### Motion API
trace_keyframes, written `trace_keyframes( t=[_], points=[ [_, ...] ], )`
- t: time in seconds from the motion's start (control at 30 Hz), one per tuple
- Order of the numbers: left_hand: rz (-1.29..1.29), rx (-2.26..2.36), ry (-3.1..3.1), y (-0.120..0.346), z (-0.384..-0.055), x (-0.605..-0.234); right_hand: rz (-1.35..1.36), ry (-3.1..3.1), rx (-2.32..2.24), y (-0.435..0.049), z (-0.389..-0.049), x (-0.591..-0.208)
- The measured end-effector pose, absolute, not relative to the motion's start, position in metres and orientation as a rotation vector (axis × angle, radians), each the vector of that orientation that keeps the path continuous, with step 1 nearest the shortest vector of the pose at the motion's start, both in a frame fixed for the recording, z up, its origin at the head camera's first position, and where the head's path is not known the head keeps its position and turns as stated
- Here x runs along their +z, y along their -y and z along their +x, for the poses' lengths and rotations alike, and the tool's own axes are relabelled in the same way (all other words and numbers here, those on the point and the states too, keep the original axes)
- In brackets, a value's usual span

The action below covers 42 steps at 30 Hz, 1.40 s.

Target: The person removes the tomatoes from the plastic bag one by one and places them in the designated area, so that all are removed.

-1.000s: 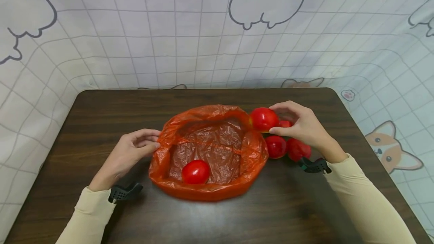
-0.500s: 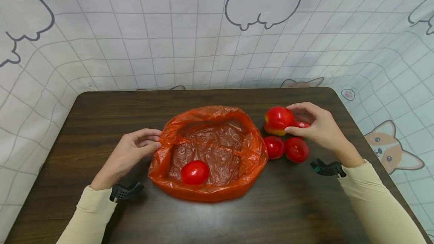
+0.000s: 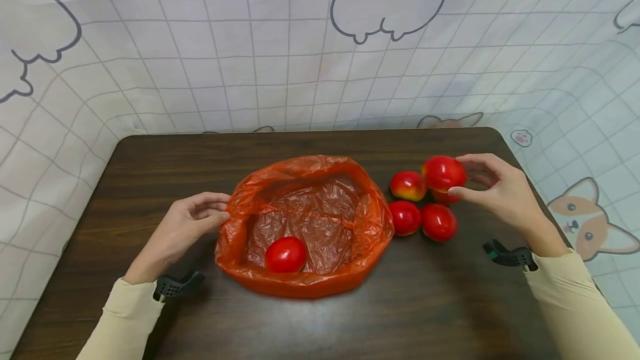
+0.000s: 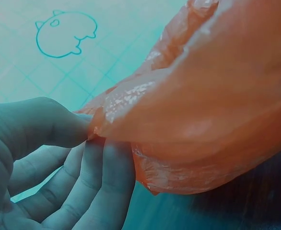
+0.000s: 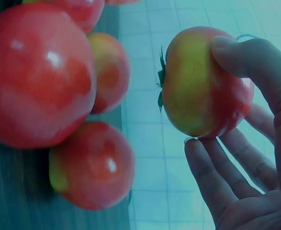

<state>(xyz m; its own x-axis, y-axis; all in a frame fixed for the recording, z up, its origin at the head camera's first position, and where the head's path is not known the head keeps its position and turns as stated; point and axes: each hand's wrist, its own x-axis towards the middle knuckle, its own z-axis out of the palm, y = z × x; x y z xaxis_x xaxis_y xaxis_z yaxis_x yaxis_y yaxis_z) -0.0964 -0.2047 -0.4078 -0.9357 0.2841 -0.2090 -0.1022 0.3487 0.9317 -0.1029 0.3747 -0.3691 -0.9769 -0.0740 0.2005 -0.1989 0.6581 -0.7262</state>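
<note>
An orange-red plastic bag (image 3: pixel 367 221) lies wide open mid-table, its rim rolled outward. Inside, near its front wall, rests one tomato (image 3: pixel 286 254). My left hand (image 3: pixel 182 232) pinches the bag's left rim between thumb and fingers, as the left wrist view shows. At the right, my right hand (image 3: pixel 505 193) grips a red and yellow tomato (image 5: pixel 198 81) with green sepals by thumb and fingertips. It is held up above the table, partly covering another tomato (image 3: pixel 446 198) in the head view. Close by on the table lie a reddish-yellow tomato (image 3: pixel 408 185) and two red ones.
The dark wooden table (image 3: pixel 165 165) has rounded back corners. Of the two red tomatoes, one (image 3: pixel 405 218) lies right against the bag's right side, the other (image 3: pixel 439 222) beside it. A white checked cloth (image 3: pixel 280 43) with cartoon dogs hangs behind and at the sides.
My right hand has moved to the right with the tomato, from the bag's right rim to over the loose tomatoes. The left hand keeps its hold on the bag.
</note>
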Motion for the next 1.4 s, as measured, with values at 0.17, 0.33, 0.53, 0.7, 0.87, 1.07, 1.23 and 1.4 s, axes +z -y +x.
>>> trace_keyframes(
  t=[0.17, 0.33, 0.53, 0.7, 0.87, 1.07, 1.23, 1.4],
  points=[
    [0.150, 1.606, -2.293, 0.207, -0.095, -0.409, 0.231, 2.689, 1.172, -0.385, -0.100, -0.372],
    [0.140, 1.609, -2.292, 0.210, -0.094, -0.407, 0.220, 2.640, 1.169, -0.395, -0.096, -0.378],
    [0.156, 1.604, -2.300, 0.209, -0.093, -0.408, 0.119, 2.638, 1.158, -0.408, -0.089, -0.386],
    [0.163, 1.613, -2.295, 0.208, -0.093, -0.408, 0.057, 2.639, 1.101, -0.418, -0.085, -0.391],
    [0.154, 1.610, -2.300, 0.207, -0.092, -0.407, -0.012, 2.636, 1.039, -0.427, -0.081, -0.397],
    [0.145, 1.596, -2.309, 0.204, -0.092, -0.407, -0.056, 2.610, 1.022, -0.436, -0.076, -0.406],
    [0.148, 1.591, -2.312, 0.202, -0.092, -0.407, -0.088, 2.603, 1.044, -0.443, -0.074, -0.416],
    [0.146, 1.580, -2.318, 0.200, -0.091, -0.407, -0.118, 2.598, 1.073, -0.449, -0.071, -0.427]
  ],
)
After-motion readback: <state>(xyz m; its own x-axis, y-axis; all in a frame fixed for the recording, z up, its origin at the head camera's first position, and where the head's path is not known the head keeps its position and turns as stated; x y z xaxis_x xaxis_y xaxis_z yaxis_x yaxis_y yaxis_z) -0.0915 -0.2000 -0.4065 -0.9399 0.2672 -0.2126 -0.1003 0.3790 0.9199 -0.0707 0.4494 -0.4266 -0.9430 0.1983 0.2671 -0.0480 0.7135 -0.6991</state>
